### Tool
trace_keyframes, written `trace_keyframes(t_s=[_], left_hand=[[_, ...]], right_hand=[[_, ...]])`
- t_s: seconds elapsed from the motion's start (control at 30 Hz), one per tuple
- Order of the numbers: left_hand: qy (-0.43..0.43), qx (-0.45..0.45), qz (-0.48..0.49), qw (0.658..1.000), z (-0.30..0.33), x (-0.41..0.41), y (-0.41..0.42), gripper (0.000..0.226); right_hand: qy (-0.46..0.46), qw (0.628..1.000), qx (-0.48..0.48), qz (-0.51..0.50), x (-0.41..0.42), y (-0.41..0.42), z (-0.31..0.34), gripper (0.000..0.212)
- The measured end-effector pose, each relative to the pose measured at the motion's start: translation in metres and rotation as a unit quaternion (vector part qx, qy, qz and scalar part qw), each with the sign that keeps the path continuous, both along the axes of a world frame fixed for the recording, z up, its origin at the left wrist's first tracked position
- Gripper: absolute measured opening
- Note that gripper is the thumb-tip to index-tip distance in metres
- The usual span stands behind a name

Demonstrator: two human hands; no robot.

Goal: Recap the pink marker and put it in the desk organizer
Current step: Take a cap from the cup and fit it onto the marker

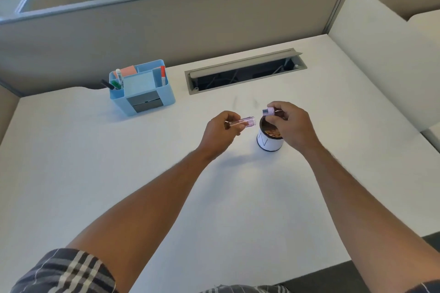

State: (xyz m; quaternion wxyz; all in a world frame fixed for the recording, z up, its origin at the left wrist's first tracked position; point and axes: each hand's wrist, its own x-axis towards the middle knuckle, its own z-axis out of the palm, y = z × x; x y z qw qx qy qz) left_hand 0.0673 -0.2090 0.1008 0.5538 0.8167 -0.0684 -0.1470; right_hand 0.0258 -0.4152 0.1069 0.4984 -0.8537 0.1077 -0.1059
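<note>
My left hand (222,129) grips a translucent pink piece (245,122) that lies level and points right; it looks like the cap. My right hand (289,123) pinches the pink marker (270,111), whose grey tip points left toward the other piece. A small gap separates the two pieces above the white desk (119,173). The blue desk organizer (142,87) stands at the back left, with several pens and sticky notes in its compartments.
A small white cup (269,141) with brownish contents stands directly under my right hand. An open cable trough (245,71) runs along the back of the desk. A grey partition wall (166,28) rises behind, and a cream panel (381,50) bounds the right side.
</note>
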Motion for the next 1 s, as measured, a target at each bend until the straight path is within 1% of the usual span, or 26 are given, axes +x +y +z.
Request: trace_keyframes(t_s=[0.07,0.2,0.4,0.5,0.63,0.73,0.8,0.9,1.0], left_hand=[[-0.034,0.031,-0.003,0.999,0.002,0.005,-0.015,0.016],[-0.104,0.115,-0.058,0.986,0.006,0.012,-0.042,0.025],[-0.153,0.197,-0.151,0.957,0.013,0.019,-0.070,0.032],[-0.168,0.224,-0.182,0.943,0.014,0.021,-0.076,0.036],[-0.174,0.220,-0.177,0.944,0.017,0.021,-0.081,0.035],[-0.194,0.226,-0.169,0.939,0.017,0.021,-0.083,0.029],[-0.201,0.220,-0.161,0.941,0.016,0.022,-0.081,0.030],[-0.211,0.211,-0.133,0.945,0.017,0.022,-0.077,0.027],[-0.209,0.226,-0.109,0.945,0.016,0.023,-0.075,0.030]], right_hand=[[0.006,1.000,0.011,-0.028,-0.001,-0.013,-0.001,0.021],[0.015,0.998,0.022,-0.053,-0.005,-0.030,-0.004,0.014],[0.033,0.996,0.035,-0.071,-0.008,-0.044,-0.010,0.011],[0.036,0.996,0.028,-0.071,-0.007,-0.049,-0.012,0.014],[0.040,0.996,0.021,-0.074,-0.006,-0.054,-0.012,0.017],[0.038,0.996,0.026,-0.081,-0.006,-0.054,-0.011,0.025],[0.039,0.996,0.026,-0.082,-0.006,-0.053,-0.011,0.029],[0.038,0.996,0.019,-0.076,-0.005,-0.053,-0.012,0.024],[0.039,0.996,0.017,-0.075,-0.005,-0.054,-0.014,0.021]])
